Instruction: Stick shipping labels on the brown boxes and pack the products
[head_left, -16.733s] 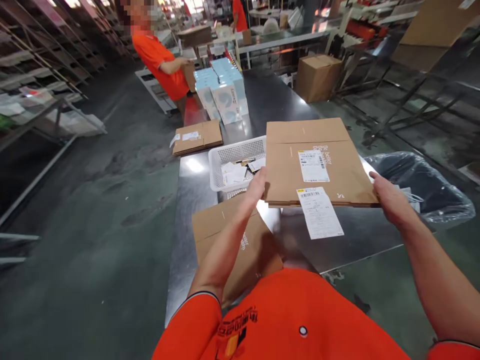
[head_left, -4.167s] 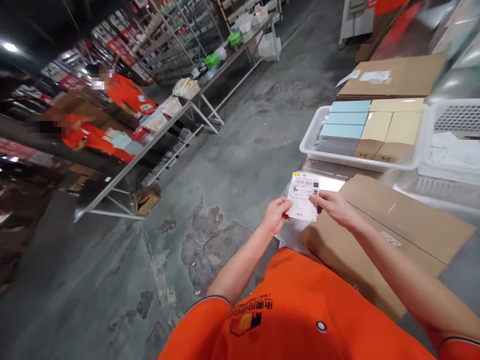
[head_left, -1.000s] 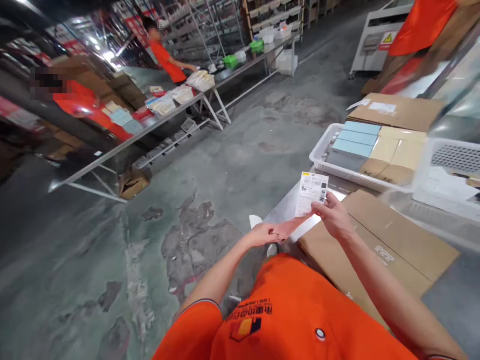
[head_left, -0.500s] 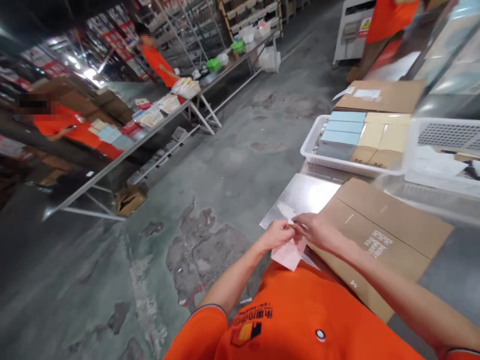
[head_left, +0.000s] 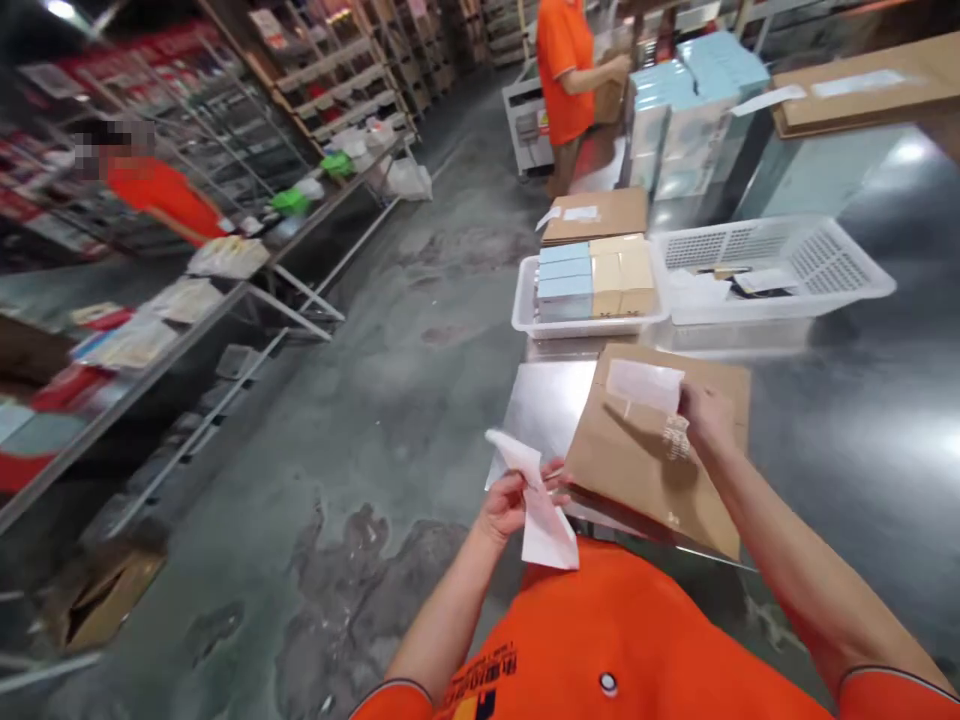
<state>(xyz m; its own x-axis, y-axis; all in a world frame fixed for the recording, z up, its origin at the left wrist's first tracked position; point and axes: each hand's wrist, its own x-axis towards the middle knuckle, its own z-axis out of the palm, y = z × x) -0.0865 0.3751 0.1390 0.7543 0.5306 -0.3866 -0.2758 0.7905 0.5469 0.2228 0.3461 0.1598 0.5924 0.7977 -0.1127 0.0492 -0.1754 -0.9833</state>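
Observation:
My left hand (head_left: 514,505) grips a strip of white peeled backing paper (head_left: 540,510) near my chest, over the edge of the steel table (head_left: 544,410). My right hand (head_left: 705,420) holds the end of a white shipping label (head_left: 645,385), which lies against a flat brown cardboard mailer (head_left: 637,460). The mailer rests on the table, tilted toward me, with its near corner close to my shirt. Motion blur hides the label's print.
A white basket (head_left: 589,328) of blue and cream boxes stands beyond the mailer, beside a second white basket (head_left: 772,295) holding papers. Stacked boxes (head_left: 694,125) and flat cardboard (head_left: 596,215) lie farther along. A co-worker (head_left: 566,85) stands beyond them, another (head_left: 161,190) by shelving left.
The label and its backing have come apart, with the backing in my left hand and the label on the mailer under my right. My view has swung to the right along the table.

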